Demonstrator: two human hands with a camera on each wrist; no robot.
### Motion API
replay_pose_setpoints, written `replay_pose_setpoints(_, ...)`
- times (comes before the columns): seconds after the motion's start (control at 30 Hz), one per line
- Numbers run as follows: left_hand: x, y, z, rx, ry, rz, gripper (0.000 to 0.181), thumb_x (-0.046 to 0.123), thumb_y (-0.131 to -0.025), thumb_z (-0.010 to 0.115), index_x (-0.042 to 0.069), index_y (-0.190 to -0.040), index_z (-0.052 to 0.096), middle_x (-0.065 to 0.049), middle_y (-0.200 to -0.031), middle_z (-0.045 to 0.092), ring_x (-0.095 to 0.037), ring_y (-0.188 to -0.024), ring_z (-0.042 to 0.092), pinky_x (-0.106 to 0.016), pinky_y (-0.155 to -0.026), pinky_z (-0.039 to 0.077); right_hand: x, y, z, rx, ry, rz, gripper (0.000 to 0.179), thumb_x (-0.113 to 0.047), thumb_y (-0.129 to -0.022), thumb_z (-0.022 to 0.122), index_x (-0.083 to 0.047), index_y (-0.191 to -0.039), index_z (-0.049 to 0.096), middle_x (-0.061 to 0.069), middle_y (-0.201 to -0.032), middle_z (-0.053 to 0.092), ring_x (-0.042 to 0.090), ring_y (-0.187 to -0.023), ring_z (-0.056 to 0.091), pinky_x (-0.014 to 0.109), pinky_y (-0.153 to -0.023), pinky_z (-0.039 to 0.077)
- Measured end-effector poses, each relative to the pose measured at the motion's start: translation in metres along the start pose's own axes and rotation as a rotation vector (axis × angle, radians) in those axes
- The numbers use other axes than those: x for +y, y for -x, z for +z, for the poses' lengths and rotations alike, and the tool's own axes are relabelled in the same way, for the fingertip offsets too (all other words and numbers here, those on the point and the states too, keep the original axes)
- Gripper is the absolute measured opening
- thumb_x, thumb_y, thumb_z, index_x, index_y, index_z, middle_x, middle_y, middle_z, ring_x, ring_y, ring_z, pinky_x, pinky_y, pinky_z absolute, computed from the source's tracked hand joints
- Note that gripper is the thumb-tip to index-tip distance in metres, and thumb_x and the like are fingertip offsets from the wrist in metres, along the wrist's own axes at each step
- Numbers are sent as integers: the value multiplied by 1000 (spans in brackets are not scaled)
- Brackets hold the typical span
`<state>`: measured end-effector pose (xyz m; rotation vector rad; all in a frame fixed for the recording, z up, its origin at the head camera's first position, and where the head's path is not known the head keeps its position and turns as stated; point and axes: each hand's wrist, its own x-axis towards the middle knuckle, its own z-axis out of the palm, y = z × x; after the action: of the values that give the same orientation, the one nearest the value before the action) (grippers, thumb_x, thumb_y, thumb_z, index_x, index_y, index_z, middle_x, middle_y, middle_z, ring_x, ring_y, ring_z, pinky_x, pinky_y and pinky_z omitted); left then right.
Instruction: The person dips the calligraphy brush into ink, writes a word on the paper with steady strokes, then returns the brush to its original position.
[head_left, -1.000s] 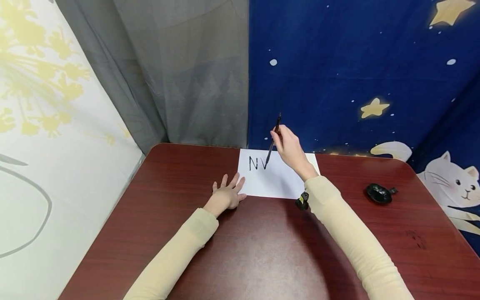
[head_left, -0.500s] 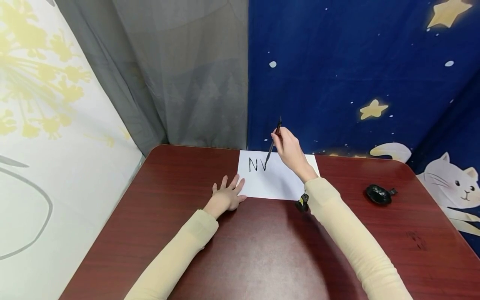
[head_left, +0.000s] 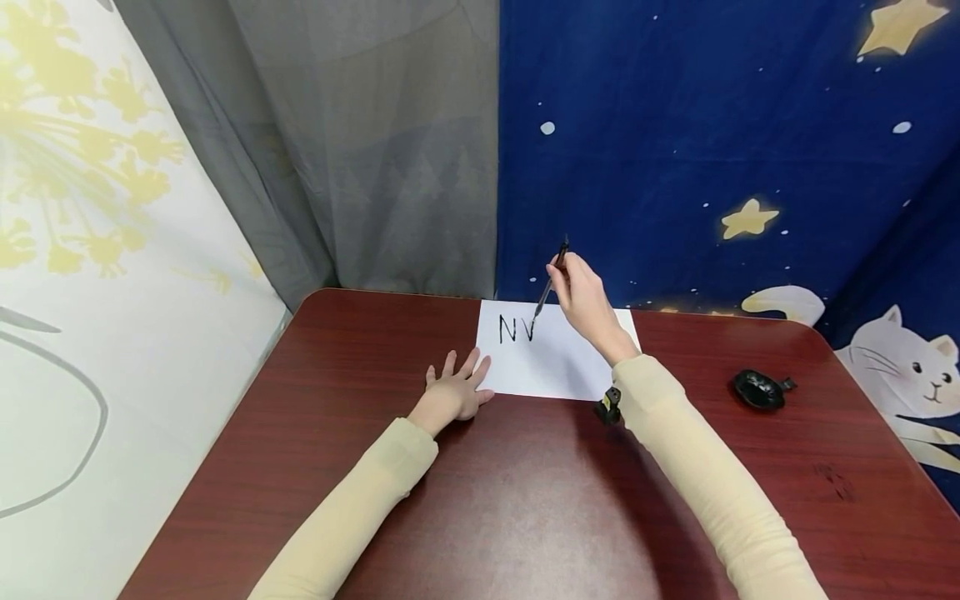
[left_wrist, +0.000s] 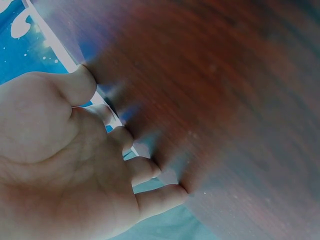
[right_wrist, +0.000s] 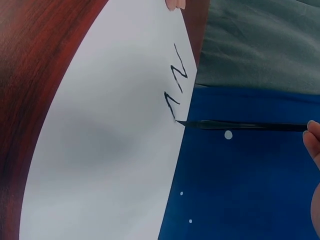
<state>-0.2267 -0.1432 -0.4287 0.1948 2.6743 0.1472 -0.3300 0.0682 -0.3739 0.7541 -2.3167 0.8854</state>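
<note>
In the head view a white sheet of paper (head_left: 558, 367) lies at the table's far edge, with a black N and V brushed on it. My right hand (head_left: 588, 304) pinches a dark, slender writing brush (head_left: 551, 279) well up its handle. In the right wrist view the brush's pointed black tip (right_wrist: 181, 122) is at the end of the V's right stroke; only the fingertips of that hand show at the right edge. My left hand (head_left: 453, 393) lies with fingers spread across the sheet's lower left edge, partly on the table. The left wrist view shows its palm (left_wrist: 45, 135) and straight fingers.
A small black dish (head_left: 759, 389) with a short handle stands on the reddish-brown table (head_left: 487, 500) to the right. Grey and blue star-patterned curtains (head_left: 675, 167) hang right behind the far edge. A black wrist camera (head_left: 609, 406) sits below the right cuff.
The brush tip has moved up and slightly right from the bottom of the V, and the V's right stroke now shows. My left hand has stayed in place.
</note>
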Motion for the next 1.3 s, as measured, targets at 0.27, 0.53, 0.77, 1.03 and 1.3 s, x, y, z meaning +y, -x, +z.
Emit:
replay_pose_setpoints(0.27, -1, -3, 2, -1, -8, -2, 60, 49, -97, 29, 32, -148, 3, 9, -154, -8, -28, -140, -10, -58, -108, 6, 1, -1, -8, 24, -10, -11, 25, -27, -99, 40, -6, -102, 53, 6, -90, 53, 13, -77, 57, 27, -65, 49)
replay_pose_setpoints(0.53, -1, -2, 1, -11, -17, -10, 60, 50, -97, 28, 33, -148, 2, 10, -154, -9, -27, -140, -10, -55, -109, 5, 6, 2, -4, 42, 2, -49, 23, -26, -98, 43, -5, -100, 53, 5, -87, 53, 12, -73, 54, 26, -61, 46)
replay_pose_setpoints(0.77, -1, -4, 2, -11, -17, -5, 60, 51, -96, 27, 34, -147, 0, 10, -153, -11, -28, -140, -10, -56, -109, 5, 7, 3, -1, 47, -1, -45, 23, -26, -98, 44, -5, -100, 54, 5, -86, 53, 12, -72, 52, 27, -60, 45)
replay_pose_setpoints(1.03, -1, -3, 1, -7, -20, -1, 60, 48, -97, 29, 32, -148, 3, 9, -154, -8, -28, -141, -8, -57, -108, 7, 6, 3, 0, 34, -2, -46, 24, -26, -98, 44, -5, -100, 54, 5, -85, 52, 12, -72, 52, 27, -61, 44)
replay_pose_setpoints(1.3, -1, -3, 0, -11, -15, -3, 60, 48, -97, 29, 32, -148, 4, 9, -154, -7, -28, -141, -8, -57, -108, 7, 6, 4, 0, 22, -11, -33, 23, -26, -98, 44, -5, -100, 54, 5, -85, 53, 13, -72, 53, 28, -61, 46)
